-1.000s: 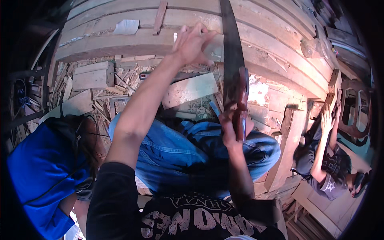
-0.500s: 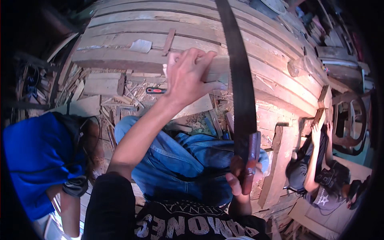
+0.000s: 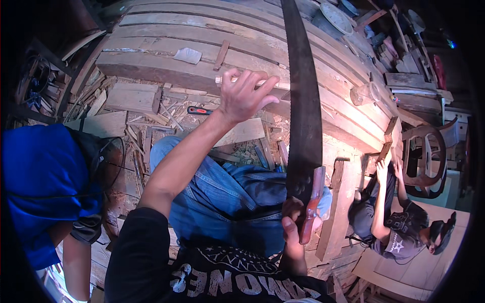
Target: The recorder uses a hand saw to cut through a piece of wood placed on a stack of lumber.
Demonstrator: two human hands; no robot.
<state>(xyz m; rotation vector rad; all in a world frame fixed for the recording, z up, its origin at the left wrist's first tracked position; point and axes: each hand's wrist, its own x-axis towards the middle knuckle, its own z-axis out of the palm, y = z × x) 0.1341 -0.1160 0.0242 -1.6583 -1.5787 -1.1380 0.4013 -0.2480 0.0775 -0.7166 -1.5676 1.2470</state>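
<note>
My right hand [image 3: 291, 233] is wrapped round the reddish-brown handle [image 3: 309, 222] of a large handsaw. Its long dark blade [image 3: 305, 106] points away from me, toothed edge on the left, crossing in front of the plank stack's edge. Slightly left of the blade, my left hand [image 3: 247, 96] lies over a pale wooden strip [image 3: 280, 86] at the near edge of the planks, fingers bent over it and thumb stretched out to the right. Whether the teeth touch the strip cannot be made out; the blade covers its right part.
Stacked planks [image 3: 166, 33] spread out ahead, bearing a small wood stick [image 3: 221, 55] and a pale scrap [image 3: 188, 55]. Wood shavings and a black-and-red tool handle [image 3: 199, 110] lie below. A person in blue [image 3: 40, 187] sits left; another person [image 3: 404, 222] handles wood at right.
The saw blade has swung a little to the left at its handle end. My left hand has shifted slightly right in the picture, its fingers loosening somewhat; the whole view has moved too.
</note>
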